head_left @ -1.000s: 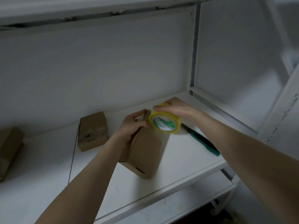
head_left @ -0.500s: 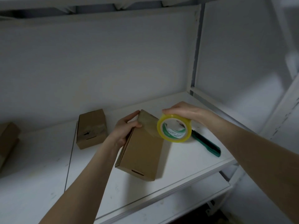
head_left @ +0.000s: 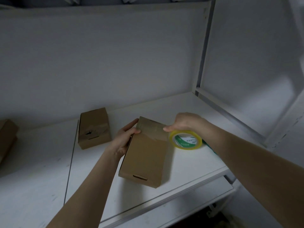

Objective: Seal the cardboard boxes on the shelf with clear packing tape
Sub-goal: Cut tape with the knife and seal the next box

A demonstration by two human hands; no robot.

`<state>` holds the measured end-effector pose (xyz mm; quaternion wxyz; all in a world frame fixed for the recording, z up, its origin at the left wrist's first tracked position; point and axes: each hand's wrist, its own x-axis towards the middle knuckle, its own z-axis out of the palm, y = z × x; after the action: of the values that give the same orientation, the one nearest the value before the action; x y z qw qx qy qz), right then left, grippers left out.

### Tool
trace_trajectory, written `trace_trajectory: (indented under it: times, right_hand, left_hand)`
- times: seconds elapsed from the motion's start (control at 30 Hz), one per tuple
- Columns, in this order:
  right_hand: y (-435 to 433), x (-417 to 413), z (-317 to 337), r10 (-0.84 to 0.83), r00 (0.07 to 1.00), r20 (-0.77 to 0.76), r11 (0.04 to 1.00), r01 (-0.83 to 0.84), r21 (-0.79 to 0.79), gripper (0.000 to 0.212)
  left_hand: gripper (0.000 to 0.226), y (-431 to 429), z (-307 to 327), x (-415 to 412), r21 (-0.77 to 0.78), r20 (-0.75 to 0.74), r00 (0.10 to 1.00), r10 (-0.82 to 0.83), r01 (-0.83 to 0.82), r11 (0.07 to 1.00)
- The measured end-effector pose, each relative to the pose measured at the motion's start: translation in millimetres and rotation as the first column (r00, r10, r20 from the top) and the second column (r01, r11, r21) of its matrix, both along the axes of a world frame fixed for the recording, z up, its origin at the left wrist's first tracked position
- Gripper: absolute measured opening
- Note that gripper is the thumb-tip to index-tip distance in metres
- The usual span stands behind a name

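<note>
Cardboard box (head_left: 144,158) flat on shelf (head_left: 189,165), between the grips. Left grip (head_left: 125,139) clasps its far left edge, thumb on top; right grip (head_left: 185,122) curls over tape roll (head_left: 186,142), just right of box. Box looks light, stiff, crushable: hold side walls. Tape likely clings; keep it taut.

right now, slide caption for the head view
Left hand steadies brown cardboard box; right hand holds yellow tape roll beside it.
</note>
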<state>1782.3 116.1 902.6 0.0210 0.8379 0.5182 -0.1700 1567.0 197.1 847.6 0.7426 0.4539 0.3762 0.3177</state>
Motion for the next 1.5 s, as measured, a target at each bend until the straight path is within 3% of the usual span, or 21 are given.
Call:
trace_trajectory:
  times: [0.17, 0.23, 0.3, 0.37, 0.4, 0.47, 0.53, 0.63, 0.7, 0.8, 0.9, 1.03, 1.33, 1.5]
  right_hand:
    - [15, -15, -12, -0.050, 0.997, 0.052, 0.995, 0.054, -0.082, 0.084]
    - [20, -20, -14, -0.054, 0.996, 0.073, 0.994, 0.060, -0.088, 0.078]
    - [25, -26, -15, -0.050, 0.993, 0.102, 0.993, 0.061, -0.100, 0.073]
    - [30, -31, -16, -0.047, 0.992, 0.121, 0.992, 0.061, -0.114, 0.070]
    - [32, -32, -16, -0.046, 0.991, 0.125, 0.991, 0.060, -0.116, 0.070]
    - [34, -32, -17, -0.047, 0.991, 0.126, 0.991, 0.062, -0.120, 0.071]
    - [35, -31, -18, -0.040, 0.991, 0.127, 0.992, 0.055, -0.117, 0.065]
    - [35, -24, -20, -0.032, 0.997, 0.076, 0.995, 0.039, -0.092, 0.051]
    - [31, -12, -19, -0.039, 0.996, -0.084, 0.997, 0.034, -0.064, 0.051]
    - [14, 10, -15, -0.059, 0.921, -0.386, 0.996, 0.081, 0.041, 0.050]
    - [1, 24, -23, -0.073, 0.870, -0.487, 0.970, 0.175, 0.168, 0.054]
    - [6, 29, -29, -0.020, 0.930, -0.368, 0.957, 0.125, 0.263, 0.059]
    - [16, 35, -18, -0.024, 0.997, -0.079, 0.974, 0.041, 0.224, 0.043]
    - [27, 40, -22, -0.048, 0.995, -0.090, 0.975, 0.067, 0.214, 0.047]
  left_hand:
    - [0.051, 7, -15, -7, 0.045, -0.108, 0.994, -0.024, 0.029, 0.999]
    - [0.049, 7, -18, -8, 0.141, -0.231, 0.972, -0.030, 0.064, 0.988]
    - [0.048, 9, -22, -5, 0.318, -0.463, 0.886, 0.000, 0.166, 0.933]
    - [0.055, 10, -23, 0, 0.482, -0.786, 0.607, 0.119, 0.480, 0.733]
    - [0.062, 5, -23, 5, 0.497, -0.852, 0.481, 0.208, 0.618, 0.609]
    - [0.080, -9, -26, 19, 0.474, -0.877, 0.370, 0.306, 0.773, 0.422]
    - [0.096, -25, -29, 35, 0.417, -0.894, 0.320, 0.314, 0.851, 0.319]
    - [0.094, -35, -30, 51, 0.367, -0.917, 0.276, 0.286, 0.865, 0.342]
    - [0.084, -35, -32, 54, 0.359, -0.915, 0.254, 0.314, 0.867, 0.345]
    - [0.077, -32, -37, 59, 0.367, -0.903, 0.239, 0.358, 0.863, 0.348]
    - [0.073, -24, -39, 67, 0.379, -0.901, 0.238, 0.362, 0.839, 0.391]
    - [0.069, -17, -40, 78, 0.363, -0.908, 0.213, 0.361, 0.831, 0.421]
    - [0.068, -5, -40, 85, 0.356, -0.915, 0.182, 0.361, 0.784, 0.509]
    - [0.067, 4, -39, 92, 0.343, -0.920, 0.154, 0.360, 0.759, 0.554]
